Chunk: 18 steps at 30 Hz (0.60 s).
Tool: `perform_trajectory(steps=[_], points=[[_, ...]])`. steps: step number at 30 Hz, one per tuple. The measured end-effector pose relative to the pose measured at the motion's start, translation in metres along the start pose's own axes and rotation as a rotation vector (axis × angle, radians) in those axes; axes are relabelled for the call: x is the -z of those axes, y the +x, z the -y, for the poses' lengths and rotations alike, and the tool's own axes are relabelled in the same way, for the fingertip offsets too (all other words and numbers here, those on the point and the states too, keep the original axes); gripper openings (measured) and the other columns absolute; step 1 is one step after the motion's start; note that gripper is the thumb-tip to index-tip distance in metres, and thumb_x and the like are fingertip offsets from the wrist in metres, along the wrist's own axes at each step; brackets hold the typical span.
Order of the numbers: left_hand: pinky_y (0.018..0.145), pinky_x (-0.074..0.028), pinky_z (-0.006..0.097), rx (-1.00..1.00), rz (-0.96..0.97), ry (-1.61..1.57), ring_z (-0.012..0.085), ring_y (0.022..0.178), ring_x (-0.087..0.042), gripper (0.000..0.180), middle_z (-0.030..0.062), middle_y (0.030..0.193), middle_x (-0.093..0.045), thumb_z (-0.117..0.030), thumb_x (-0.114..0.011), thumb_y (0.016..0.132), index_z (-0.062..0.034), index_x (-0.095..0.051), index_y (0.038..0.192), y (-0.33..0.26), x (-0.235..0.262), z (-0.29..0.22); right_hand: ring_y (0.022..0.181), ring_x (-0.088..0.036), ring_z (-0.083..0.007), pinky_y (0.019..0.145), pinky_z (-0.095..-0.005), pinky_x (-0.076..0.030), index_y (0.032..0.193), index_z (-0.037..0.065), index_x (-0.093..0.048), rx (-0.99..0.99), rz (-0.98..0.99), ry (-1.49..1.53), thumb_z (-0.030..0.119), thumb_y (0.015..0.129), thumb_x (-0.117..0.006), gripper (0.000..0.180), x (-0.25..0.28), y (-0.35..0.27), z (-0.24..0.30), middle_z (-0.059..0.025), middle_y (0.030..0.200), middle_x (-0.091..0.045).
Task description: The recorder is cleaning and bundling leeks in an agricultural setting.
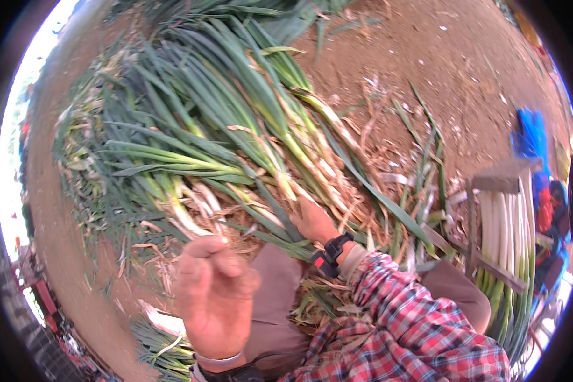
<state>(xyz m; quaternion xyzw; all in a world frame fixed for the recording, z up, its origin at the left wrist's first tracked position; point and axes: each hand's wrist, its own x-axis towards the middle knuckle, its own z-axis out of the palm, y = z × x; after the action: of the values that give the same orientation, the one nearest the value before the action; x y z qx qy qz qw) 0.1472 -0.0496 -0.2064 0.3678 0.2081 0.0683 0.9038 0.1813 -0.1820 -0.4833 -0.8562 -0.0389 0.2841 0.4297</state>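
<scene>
Two hands at one leek pile

Right hand (313, 219) grips a stalk in the leek pile (235, 140) on the dirt ground (414, 70). Left hand (213, 299) is raised, fingers curled, empty. One wooden crate (500, 223) of trimmed leeks stands right.

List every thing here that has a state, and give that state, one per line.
Left hand: raised, fingers curled, holding nothing visible.
Right hand: reaching into the leek pile, touching stalks.
Leek pile: loose on the dirt, untrimmed.
Wooden rack: holding trimmed leeks laid side by side.
</scene>
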Motion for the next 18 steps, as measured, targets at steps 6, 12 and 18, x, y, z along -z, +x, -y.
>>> perform_trajectory(steps=[6, 12, 18], points=[[0.071, -0.048, 0.031, 0.096, -0.054, 0.010, 0.0157, 0.080, -0.057, 0.030, 0.0099, 0.093, -0.060, -0.015, -0.048, 0.096, 0.0030, -0.049, 0.120, -0.004, 0.003, -0.008, 0.079, -0.059, -0.0304, 0.074, -0.0400, -0.045, 0.094, -0.004, -0.055, -0.239, 0.212, 0.519, 0.030, 0.085, -0.060, 0.035, 0.024, -0.023, 0.042, -0.0215, 0.081, -0.060], [0.093, -0.044, 0.033, 0.118, -0.093, 0.037, 0.0169, 0.111, -0.054, 0.037, 0.0036, 0.121, -0.058, -0.026, -0.050, 0.097, -0.0062, -0.049, 0.128, 0.009, 0.023, 0.011, 0.063, -0.047, -0.0238, 0.059, -0.0378, -0.041, 0.091, -0.003, -0.048, 0.183, -0.037, 0.189, 0.021, 0.088, -0.060, 0.027, 0.121, -0.132, 0.103, -0.0178, 0.071, -0.048], [0.095, -0.046, 0.037, 0.153, 0.273, -0.103, 0.0192, 0.108, -0.057, 0.041, 0.0069, 0.118, -0.061, -0.025, -0.060, 0.093, -0.0078, -0.050, 0.129, -0.015, -0.024, 0.036, 0.081, -0.058, -0.0339, 0.070, -0.0415, -0.044, 0.105, 0.001, -0.055, 0.391, -0.219, -0.009, 0.020, 0.084, -0.064, 0.030, 0.152, -0.271, 0.103, -0.0173, 0.086, -0.055]])
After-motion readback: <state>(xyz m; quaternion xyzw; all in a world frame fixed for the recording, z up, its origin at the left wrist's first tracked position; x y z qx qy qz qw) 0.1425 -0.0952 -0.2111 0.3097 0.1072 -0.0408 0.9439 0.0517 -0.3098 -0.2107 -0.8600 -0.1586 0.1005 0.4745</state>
